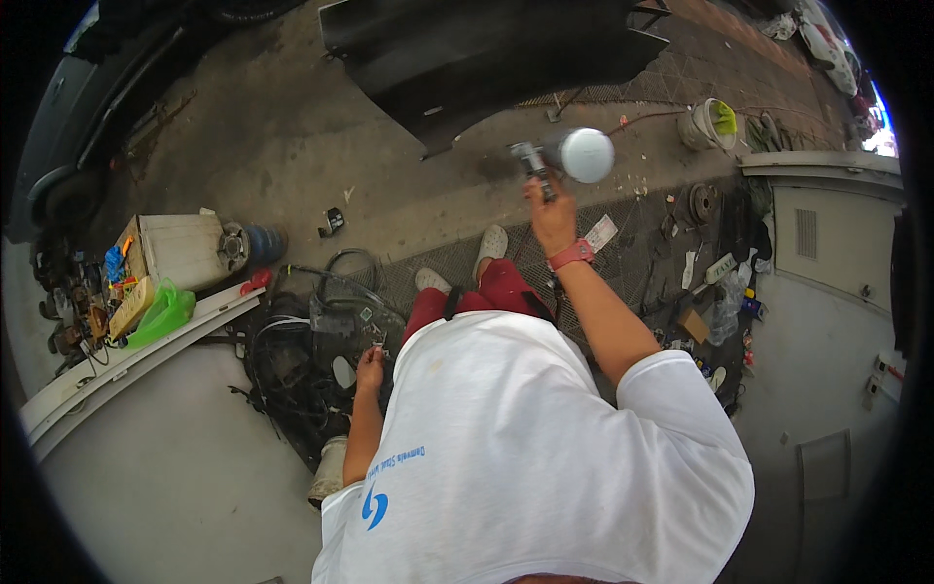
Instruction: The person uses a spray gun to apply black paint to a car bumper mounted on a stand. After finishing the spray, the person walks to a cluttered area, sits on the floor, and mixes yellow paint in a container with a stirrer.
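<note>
Your right hand (555,222) wraps tight round the silver metal spray gun (531,162), its round whitish cup (588,156) just beyond the fingers! Left hand (370,370) half-curls; can't tell whether it grips anything. Far right, a white plastic bucket (695,130) holds a yellow-green bundle (725,119).

Two hands (554,222); one spray gun (582,156); one dark panel (486,63); two pale shoes (493,241).
</note>
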Tool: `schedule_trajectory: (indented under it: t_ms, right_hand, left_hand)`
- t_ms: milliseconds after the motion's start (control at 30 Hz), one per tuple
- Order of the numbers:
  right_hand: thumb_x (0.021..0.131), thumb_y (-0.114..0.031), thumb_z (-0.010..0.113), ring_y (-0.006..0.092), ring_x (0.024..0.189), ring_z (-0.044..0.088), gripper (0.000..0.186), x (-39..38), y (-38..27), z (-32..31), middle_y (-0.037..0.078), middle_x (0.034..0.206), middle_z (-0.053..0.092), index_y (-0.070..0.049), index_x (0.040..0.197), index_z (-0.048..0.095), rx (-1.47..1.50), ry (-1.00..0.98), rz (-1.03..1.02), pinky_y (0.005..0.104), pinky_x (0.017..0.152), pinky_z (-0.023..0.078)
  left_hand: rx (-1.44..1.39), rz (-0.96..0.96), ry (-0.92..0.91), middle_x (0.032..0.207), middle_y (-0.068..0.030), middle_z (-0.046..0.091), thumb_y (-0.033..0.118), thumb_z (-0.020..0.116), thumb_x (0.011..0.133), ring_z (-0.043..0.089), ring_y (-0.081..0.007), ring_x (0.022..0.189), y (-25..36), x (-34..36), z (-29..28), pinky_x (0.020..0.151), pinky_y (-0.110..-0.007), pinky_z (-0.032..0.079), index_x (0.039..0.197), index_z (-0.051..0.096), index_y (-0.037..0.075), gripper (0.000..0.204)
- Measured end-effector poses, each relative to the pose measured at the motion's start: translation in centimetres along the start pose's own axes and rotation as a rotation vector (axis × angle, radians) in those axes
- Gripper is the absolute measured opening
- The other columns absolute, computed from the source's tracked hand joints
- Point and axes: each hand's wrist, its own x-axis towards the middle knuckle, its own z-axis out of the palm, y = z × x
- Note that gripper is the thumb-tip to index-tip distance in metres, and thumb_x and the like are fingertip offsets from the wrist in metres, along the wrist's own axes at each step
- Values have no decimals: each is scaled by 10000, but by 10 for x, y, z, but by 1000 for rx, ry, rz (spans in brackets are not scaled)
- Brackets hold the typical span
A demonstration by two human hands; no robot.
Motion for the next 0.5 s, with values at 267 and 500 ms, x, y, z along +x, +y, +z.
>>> schedule_trajectory:
  t_ms: [267, 500]
  right_hand:
    - [1104, -248, 566, 177, 862, 731, 356, -24, -34, 12, 107, 970, 768, 33, 1304, 654, 125, 70, -38, 334, 810, 574]
    - [1084, -245, 604, 162, 810, 738, 343, -55, -84, 82, 110, 888, 766, 33, 1270, 680, 169, -181, -166, 331, 751, 575]
  left_hand:
    - [-69, -44, -23, 1272, -106, 718, 415, 633, 1054, 681, -216, 1129, -21, 9, -21, 998, -369, 514, 1413, 637, 38, 521]
    - [-37, 69, -26, 1325, -135, 693, 416, 616, 1055, 663, -246, 1180, -32, 27, -47, 1035, -384, 494, 1438, 619, 47, 532]
